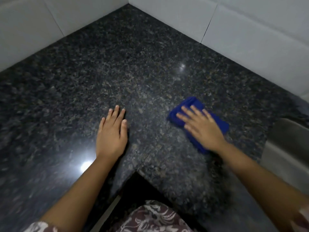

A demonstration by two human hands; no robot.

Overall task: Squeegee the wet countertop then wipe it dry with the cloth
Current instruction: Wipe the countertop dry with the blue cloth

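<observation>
Two white tiled walls (250, 36) meet at a corner at the top of the view, and a dark speckled granite tabletop (133, 67) fills the angle between them, running out toward both lower sides in an L shape. Its polished face throws back two bright spots of light, one near the left forearm and a fainter one farther back on the right; whether the stone is wet or dry cannot be told from the shine. A thin seam crosses the stone from the inner notch of the L toward the middle. At the right edge sits one grey rounded shape (287, 141), blurred and cut off by the frame, too unclear to name. One blue cloth (192, 104) lies crumpled on the tabletop right of centre, and it is the only cloth in sight. Two bare hands are in view. The right hand (203, 127) lies flat on top of the cloth, its fingers (184, 110) spread apart and stretched out, pressing down rather than curled around the fabric. The left hand (112, 131) rests palm down on the bare stone well apart from the cloth, fingers extended and close together, holding nothing. Patterned maroon and white clothing (150, 218) shows at the bottom edge.
</observation>
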